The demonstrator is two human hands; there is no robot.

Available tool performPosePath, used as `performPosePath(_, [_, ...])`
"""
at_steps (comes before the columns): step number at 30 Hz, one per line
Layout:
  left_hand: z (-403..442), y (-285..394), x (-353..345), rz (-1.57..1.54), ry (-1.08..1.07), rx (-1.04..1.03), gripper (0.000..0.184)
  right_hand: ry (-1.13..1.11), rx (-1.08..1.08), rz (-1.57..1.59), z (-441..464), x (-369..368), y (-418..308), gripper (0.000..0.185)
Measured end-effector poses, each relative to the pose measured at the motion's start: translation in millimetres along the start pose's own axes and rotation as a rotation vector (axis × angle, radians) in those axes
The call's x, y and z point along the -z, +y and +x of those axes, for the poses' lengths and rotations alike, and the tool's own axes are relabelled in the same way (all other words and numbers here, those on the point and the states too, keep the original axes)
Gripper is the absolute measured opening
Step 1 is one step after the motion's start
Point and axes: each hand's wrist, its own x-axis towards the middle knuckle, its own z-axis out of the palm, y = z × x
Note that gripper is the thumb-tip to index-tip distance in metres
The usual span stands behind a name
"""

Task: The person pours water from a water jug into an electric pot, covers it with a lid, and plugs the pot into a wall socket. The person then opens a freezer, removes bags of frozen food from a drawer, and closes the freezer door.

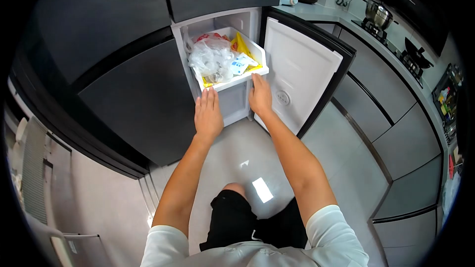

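Observation:
A white drawer (230, 85) juts out of the open lower compartment of a dark fridge (133, 99). Clear plastic bags (212, 59), a yellow bag (241, 44) and a white packet with blue print (241, 64) lie in it. My left hand (208, 115) touches the drawer's front left corner, fingers stretched and held side by side, nothing in the palm. At the front right corner is my right hand (260, 94), its fingertips against the drawer's front edge and its fingers partly bent.
The open fridge door (304, 64) stands just right of my right hand. A curved counter with drawers (376, 94) runs along the right, with a steel pot (378, 16) and a black pan (417, 54) on the stove. A chair (37, 173) is at the left.

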Motion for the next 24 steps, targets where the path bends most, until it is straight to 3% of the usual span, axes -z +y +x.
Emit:
performPosePath(2, [-2,-1,1,-0.001,-0.021,0.007,0.068,-0.110,0.174,-0.159,-4,-8,19,0.071])
performPosePath(5, [-1,0,6,-0.004,-0.054,0.018,0.072,-0.278,0.123,-0.300,-4,6,10,0.081])
performPosePath(8, [-1,3,6,-0.025,-0.089,0.028,0.074,-0.275,0.165,-0.336,-2,-10,28,0.089])
performPosePath(15, [32,6,-14,0.004,-0.176,0.151,0.084,-0.237,0.239,-0.310,23,-30,45,0.087])
performPosePath(19, [63,-13,-45,0.085,-0.077,0.168,0.083,-0.235,0.233,-0.199,56,-65,50,0.091])
performPosePath(24, [93,-26,-73,0.110,-0.123,0.153,0.067,-0.376,0.253,-0.102,96,-87,51,0.081])
